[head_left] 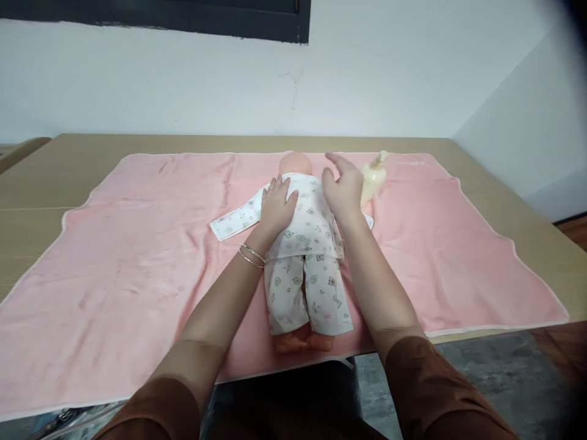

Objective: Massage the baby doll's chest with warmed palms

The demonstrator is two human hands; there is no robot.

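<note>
No text, label, brand, number or sign could be read on the clothes [308, 235], the blanket [137, 244], the counter [39, 186] or the wall [183, 88].

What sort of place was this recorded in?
Probably an indoor baby-care practice room, though a home room is possible: a doll in printed clothes lies on a pink blanket spread over a wooden table, beside a plain white wall.

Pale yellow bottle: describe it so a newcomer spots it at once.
Find the pink cloth spread over the table. Toward its far edge, in the head view, look just to the right of the right hand. The pale yellow bottle is plain and glossy with a narrow top, unlike the neighbouring doll in white printed clothes.
</note>
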